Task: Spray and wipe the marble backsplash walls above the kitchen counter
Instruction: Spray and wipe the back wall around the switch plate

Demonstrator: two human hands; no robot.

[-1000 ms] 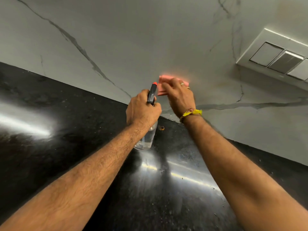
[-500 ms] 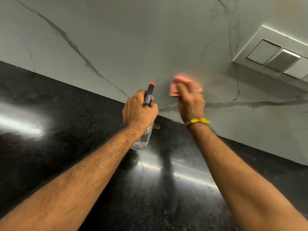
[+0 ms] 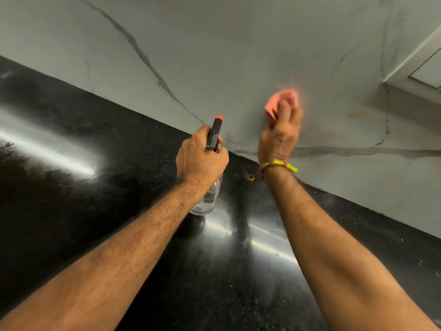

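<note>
The grey-veined marble backsplash [image 3: 238, 48] fills the upper part of the view. My right hand [image 3: 280, 132] presses a folded pink cloth [image 3: 281, 99] against the marble, fingers curled over it; most of the cloth is hidden under the fingers. My left hand [image 3: 201, 158] grips a clear spray bottle [image 3: 210, 197] by its black head, whose red nozzle tip [image 3: 218, 117] points at the wall. The bottle hangs above the counter, left of the cloth.
A glossy black stone counter [image 3: 95, 187] runs below the wall, with bright light reflections. A white switch plate [image 3: 420, 68] sits on the wall at the upper right. A small brownish spot [image 3: 250, 177] lies on the counter near the wall joint.
My right hand has slid the pink cloth rightward and a little upward across the marble. The left hand keeps its grip on the bottle, almost still. The view has shifted so less of the switch plate shows.
</note>
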